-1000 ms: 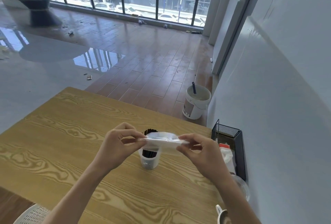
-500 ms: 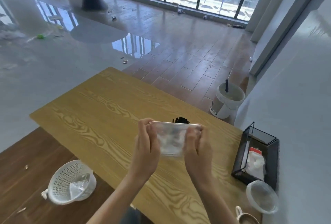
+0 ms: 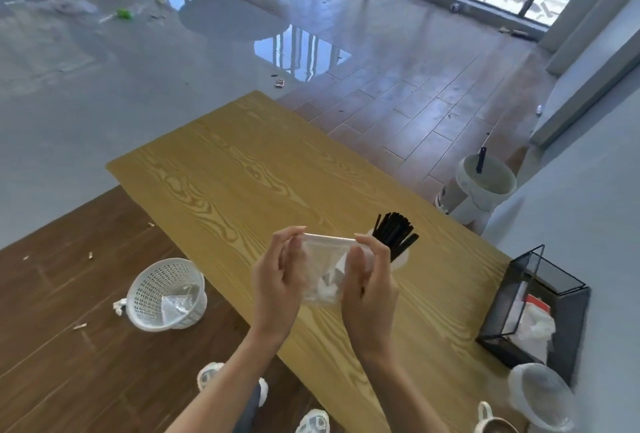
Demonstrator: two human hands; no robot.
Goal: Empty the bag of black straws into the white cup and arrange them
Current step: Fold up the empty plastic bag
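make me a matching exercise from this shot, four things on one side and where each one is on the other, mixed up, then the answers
Things
1. black straws
2. clear bag
3. white basket
4. black wire box

Places
A. on the dark floor left of the table
B. at the table's right edge, by the wall
C. standing in the white cup
D. held between the left hand and right hand

Pairs: 1-C, 2-D, 3-A, 4-B

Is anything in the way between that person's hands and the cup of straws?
Only the clear bag, pinched between the left hand and right hand. The white cup with black straws stands just beyond the right hand on the table.
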